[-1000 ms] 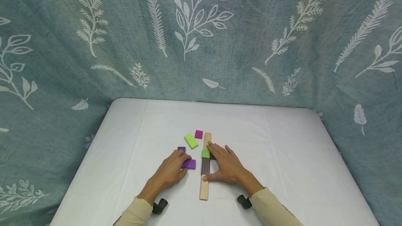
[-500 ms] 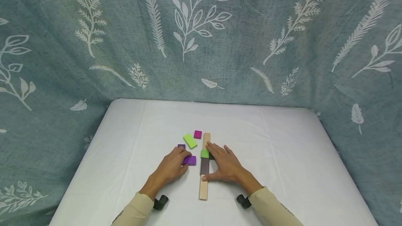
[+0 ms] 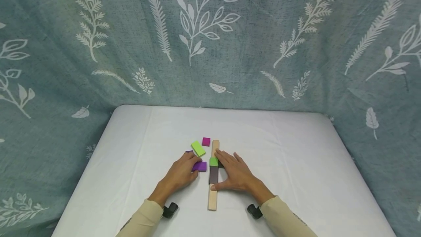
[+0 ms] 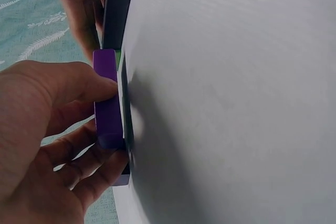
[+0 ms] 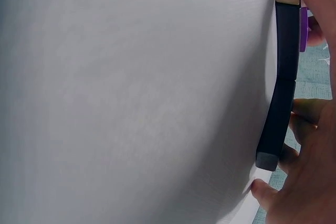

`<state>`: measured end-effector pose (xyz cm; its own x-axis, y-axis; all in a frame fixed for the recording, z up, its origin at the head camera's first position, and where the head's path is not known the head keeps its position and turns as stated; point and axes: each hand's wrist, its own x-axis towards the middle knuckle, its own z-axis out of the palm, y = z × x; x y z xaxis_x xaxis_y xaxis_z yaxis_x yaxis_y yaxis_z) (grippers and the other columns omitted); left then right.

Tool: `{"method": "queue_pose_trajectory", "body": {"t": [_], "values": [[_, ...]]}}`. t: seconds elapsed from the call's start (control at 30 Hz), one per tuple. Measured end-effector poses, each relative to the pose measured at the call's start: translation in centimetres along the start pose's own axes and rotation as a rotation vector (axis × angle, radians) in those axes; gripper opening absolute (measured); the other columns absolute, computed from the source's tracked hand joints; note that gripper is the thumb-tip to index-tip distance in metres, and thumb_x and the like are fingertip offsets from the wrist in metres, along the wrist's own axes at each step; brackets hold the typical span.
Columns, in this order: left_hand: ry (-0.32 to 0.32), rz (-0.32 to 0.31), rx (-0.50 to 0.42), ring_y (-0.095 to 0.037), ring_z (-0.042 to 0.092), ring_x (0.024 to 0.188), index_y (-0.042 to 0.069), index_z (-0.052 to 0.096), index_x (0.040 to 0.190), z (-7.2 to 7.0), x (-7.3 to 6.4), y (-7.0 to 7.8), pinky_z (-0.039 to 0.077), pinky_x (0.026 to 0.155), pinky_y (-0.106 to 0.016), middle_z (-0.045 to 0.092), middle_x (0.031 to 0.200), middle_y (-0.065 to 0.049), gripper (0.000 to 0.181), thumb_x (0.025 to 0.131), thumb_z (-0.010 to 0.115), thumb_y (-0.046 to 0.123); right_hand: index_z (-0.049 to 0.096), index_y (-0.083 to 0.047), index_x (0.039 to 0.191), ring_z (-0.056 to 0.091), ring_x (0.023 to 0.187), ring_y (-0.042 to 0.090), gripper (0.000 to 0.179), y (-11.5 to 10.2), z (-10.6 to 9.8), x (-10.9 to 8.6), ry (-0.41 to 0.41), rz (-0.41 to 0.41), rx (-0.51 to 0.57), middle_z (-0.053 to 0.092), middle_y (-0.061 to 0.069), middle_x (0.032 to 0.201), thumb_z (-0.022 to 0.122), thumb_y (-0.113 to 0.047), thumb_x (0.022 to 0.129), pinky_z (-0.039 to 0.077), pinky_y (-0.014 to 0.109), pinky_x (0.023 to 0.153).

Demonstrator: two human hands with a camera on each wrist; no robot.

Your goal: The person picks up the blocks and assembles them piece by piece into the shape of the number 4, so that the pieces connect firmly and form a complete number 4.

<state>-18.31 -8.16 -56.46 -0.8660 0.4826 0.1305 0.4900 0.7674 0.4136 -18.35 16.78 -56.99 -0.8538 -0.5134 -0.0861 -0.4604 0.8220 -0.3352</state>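
Note:
My left hand (image 3: 181,169) pinches a purple block (image 4: 107,103) between thumb and fingers, close to the left side of a row of blocks. That row runs away from me: a pale wooden block (image 3: 212,200) nearest, a dark grey block (image 3: 213,175), a green block (image 3: 213,161), then a farther wooden block (image 3: 215,145). Across the row spreads my right hand (image 3: 236,171), its thumb on the near wooden block and its fingertips at the far one. Another dark block (image 5: 275,124) sticks out from the row's right side, partly under that hand.
Beyond my left hand lie a lime block (image 3: 198,148) and a magenta block (image 3: 206,142). A dark purple block (image 3: 189,151) is mostly covered by the left fingers. The white table (image 3: 296,149) ends at a patterned blue-green cloth (image 3: 250,83).
The left hand has slid the purple block a little away from me and slightly right, alongside the green block. My right hand has stayed on the row.

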Motion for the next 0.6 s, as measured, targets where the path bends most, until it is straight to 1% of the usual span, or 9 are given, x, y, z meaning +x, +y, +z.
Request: {"method": "queue_pose_trajectory", "body": {"t": [0.13, 0.4, 0.53, 0.6], "values": [[-0.004, -0.003, -0.016, -0.018, 0.058, 0.111, 0.009, 0.068, 0.124, 0.0, 0.2, 0.2, 0.053, 0.093, -0.037, 0.062, 0.119, -0.003, 0.038, 0.088, 0.077, 0.013, 0.026, -0.017, 0.162, 0.023, 0.152, 0.016, 0.125, -0.1, -0.1, 0.0, 0.001, 0.000, -0.005, 0.022, -0.005, 0.167, 0.062, -0.090, 0.067, 0.015, 0.051, 0.122], [-0.013, -0.004, -0.002, -0.020, 0.058, 0.115, 0.008, 0.068, 0.126, 0.2, 0.8, 0.2, 0.052, 0.097, -0.038, 0.062, 0.125, -0.005, 0.039, 0.088, 0.076, 0.014, 0.026, -0.017, 0.162, 0.023, 0.152, 0.016, 0.126, -0.1, 0.0, -0.1, -0.002, 0.001, 0.002, 0.022, -0.004, 0.167, 0.064, -0.089, 0.067, 0.014, 0.052, 0.122], [-0.010, -0.006, 0.008, -0.021, 0.058, 0.115, 0.007, 0.068, 0.126, 0.2, 1.2, 0.1, 0.051, 0.098, -0.039, 0.062, 0.125, -0.006, 0.039, 0.088, 0.076, 0.015, 0.025, -0.017, 0.162, 0.022, 0.152, 0.016, 0.126, -0.1, 0.0, -0.1, -0.006, 0.003, 0.001, 0.021, -0.005, 0.167, 0.063, -0.090, 0.066, 0.013, 0.052, 0.122], [-0.005, -0.004, 0.013, -0.020, 0.059, 0.113, 0.008, 0.068, 0.126, 0.1, 1.3, 0.1, 0.052, 0.097, -0.038, 0.063, 0.122, -0.005, 0.039, 0.088, 0.077, 0.015, 0.025, -0.017, 0.162, 0.022, 0.152, 0.016, 0.126, -0.1, 0.0, -0.1, -0.003, 0.003, 0.002, 0.021, -0.005, 0.167, 0.064, -0.089, 0.066, 0.013, 0.052, 0.122]]}}
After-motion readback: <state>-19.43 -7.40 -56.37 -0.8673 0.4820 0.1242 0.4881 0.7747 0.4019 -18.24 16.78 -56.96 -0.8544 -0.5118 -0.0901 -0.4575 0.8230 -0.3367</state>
